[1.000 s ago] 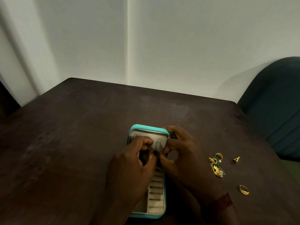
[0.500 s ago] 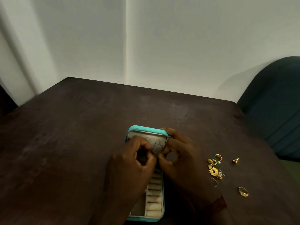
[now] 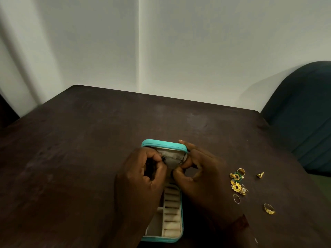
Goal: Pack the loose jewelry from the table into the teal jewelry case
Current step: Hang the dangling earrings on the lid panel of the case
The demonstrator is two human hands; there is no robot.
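Your left hand (image 3: 141, 178) pinches one end of a thin chain (image 3: 172, 157) and your right hand (image 3: 200, 169) pinches the other, stretching it across the raised lid of the open teal jewelry case (image 3: 163, 146) between them. Right of your right hand, the loose gold jewelry (image 3: 238, 183) lies on the table (image 3: 89, 140), apart from both hands.

Left hand (image 3: 143, 178) and right hand (image 3: 200, 169) meet, fingers (image 3: 179, 171) pinched (knuckles raised).

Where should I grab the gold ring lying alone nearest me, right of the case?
Pinch the gold ring across its band from straight above. It lies tilted on the dark table, apart from the other jewelry, so fingertips likely fit either side. Its ornate front looks harder to grip.
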